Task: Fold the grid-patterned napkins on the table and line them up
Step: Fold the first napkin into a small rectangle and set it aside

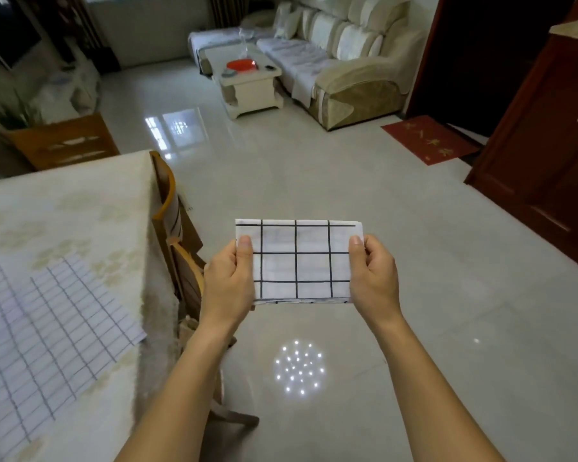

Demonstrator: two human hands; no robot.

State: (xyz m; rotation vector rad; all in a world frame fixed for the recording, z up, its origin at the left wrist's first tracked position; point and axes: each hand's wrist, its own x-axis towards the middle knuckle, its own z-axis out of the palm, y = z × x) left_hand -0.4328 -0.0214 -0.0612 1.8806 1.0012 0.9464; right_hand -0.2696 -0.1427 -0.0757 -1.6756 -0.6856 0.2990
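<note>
A folded white napkin with black grid lines [297, 261] hangs in the air over the floor, to the right of the table. My left hand [229, 283] pinches its left edge, thumb on top. My right hand [374, 278] pinches its right edge the same way. The napkin is a flat rectangle with layered edges showing at its bottom. On the table [80, 211] at the left lies another grid-patterned napkin [44, 331], spread out flat and reaching the table's right side.
A wooden chair [177, 248] stands against the table's right edge, close to my left arm. A second chair [64, 141] stands at the far end. Shiny tiled floor lies below; a sofa [347, 61] and coffee table [247, 75] stand far off.
</note>
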